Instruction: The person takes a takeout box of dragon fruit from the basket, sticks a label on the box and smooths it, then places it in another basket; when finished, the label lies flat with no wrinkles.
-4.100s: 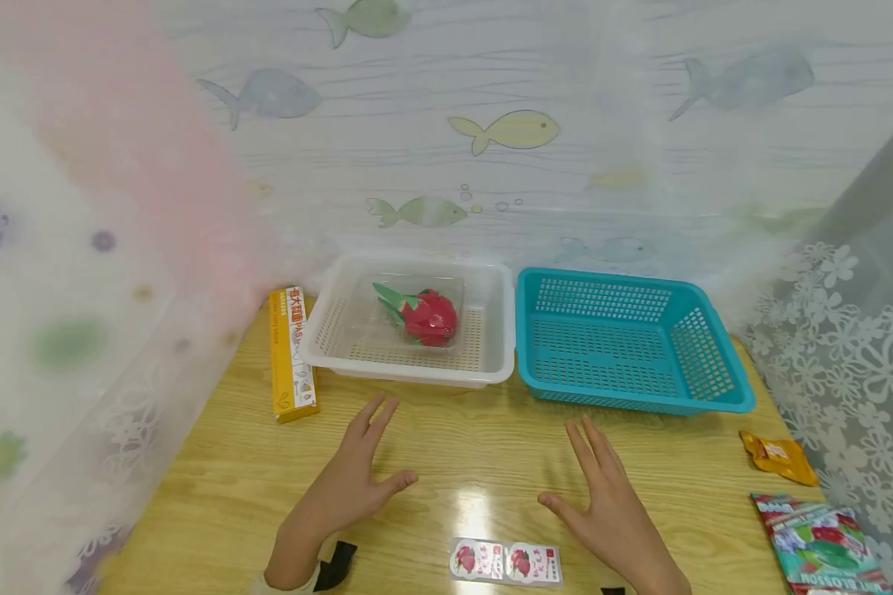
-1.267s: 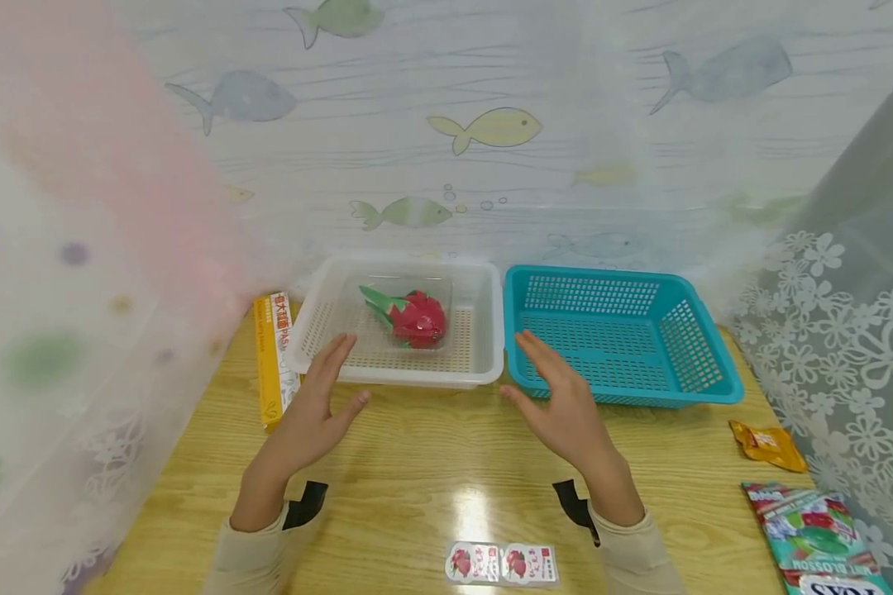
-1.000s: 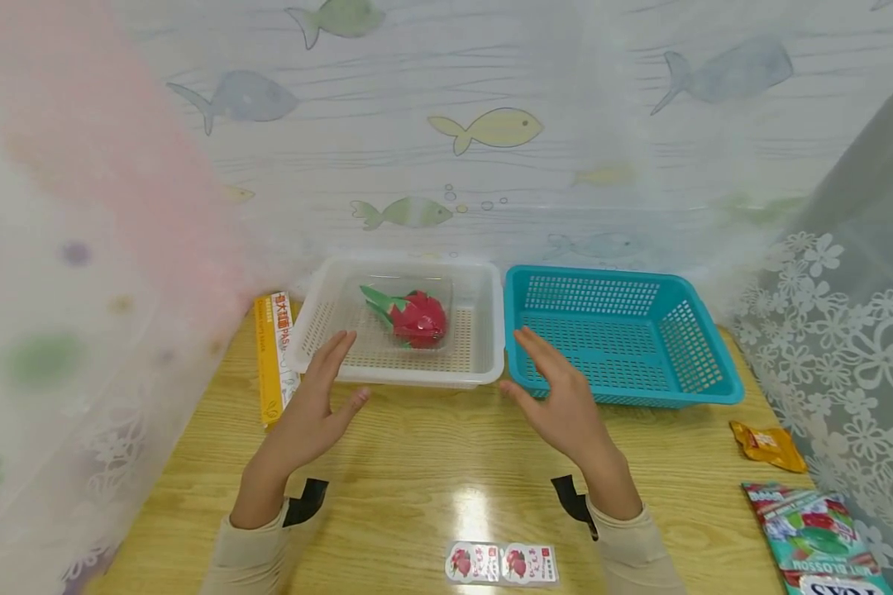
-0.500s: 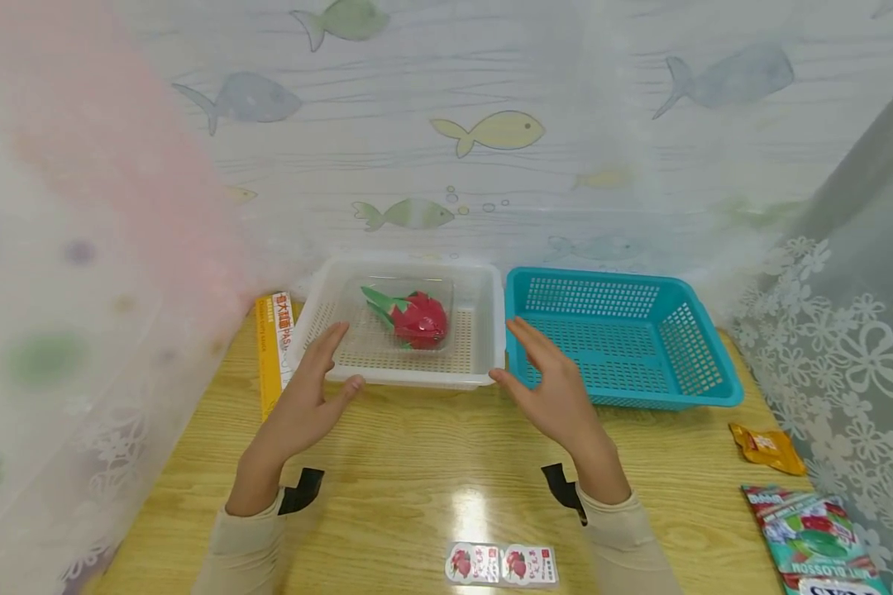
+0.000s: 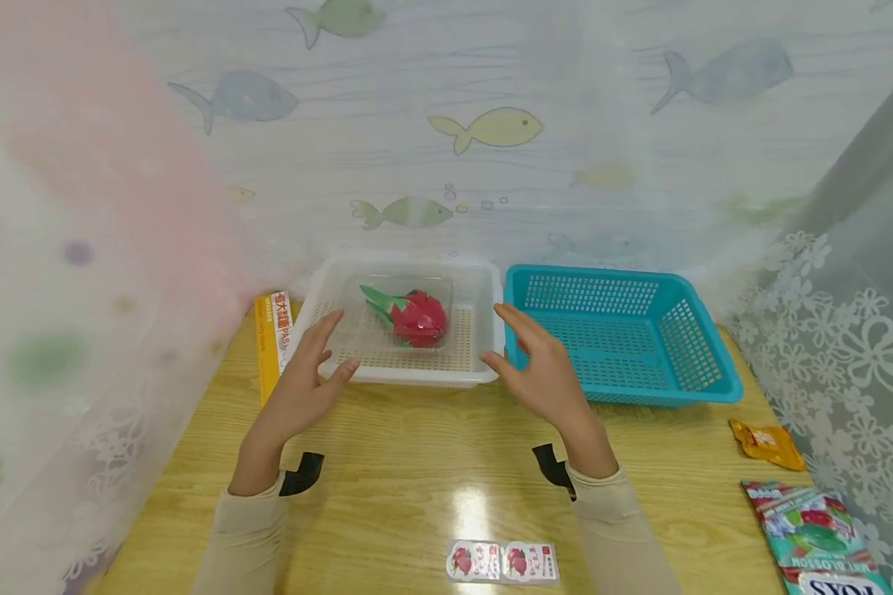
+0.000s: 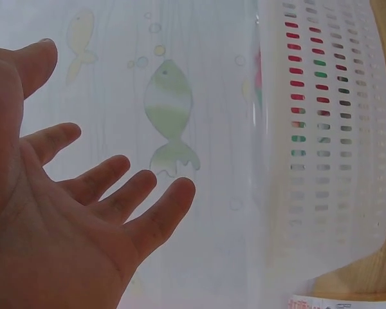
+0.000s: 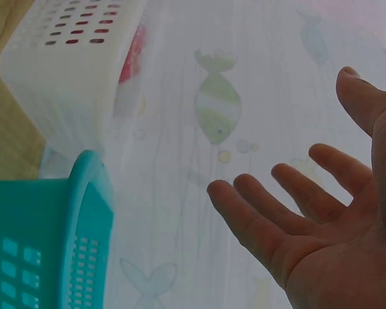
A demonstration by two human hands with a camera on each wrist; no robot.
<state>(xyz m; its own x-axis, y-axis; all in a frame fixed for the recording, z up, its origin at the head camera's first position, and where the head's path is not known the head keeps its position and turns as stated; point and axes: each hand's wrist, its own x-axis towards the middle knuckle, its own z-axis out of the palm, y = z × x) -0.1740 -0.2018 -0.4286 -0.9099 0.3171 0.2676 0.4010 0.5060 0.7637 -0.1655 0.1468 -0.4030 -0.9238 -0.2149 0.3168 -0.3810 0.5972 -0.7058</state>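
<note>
In the head view, a white basket (image 5: 387, 380) holds a clear plastic box (image 5: 359, 335) with a red dragon fruit (image 5: 422, 318) that has green leaves. My left hand (image 5: 301, 388) overlaps the basket's front left corner, fingers spread and nothing in it. Over the gap between the white basket and a teal basket (image 5: 640, 395) is my right hand (image 5: 539, 372), also spread and holding nothing. Both palms face inward. The left wrist view shows the left hand (image 6: 77, 212) apart from the white basket's side. The right wrist view has the right hand (image 7: 328, 225) away from both baskets.
A yellow pasta box (image 5: 269, 347) lies left of the white basket. Two dragon fruit stickers (image 5: 502, 562) are on the table (image 5: 402, 463) near its front. To the right are an orange packet (image 5: 768, 445) and a green-red bag (image 5: 814, 529). A fish-patterned curtain (image 5: 446, 83) hangs behind.
Both hands have moved forward from the front of the table up to the white basket, the right one also shifting left over the last second. The baskets and dragon fruit have stayed put.
</note>
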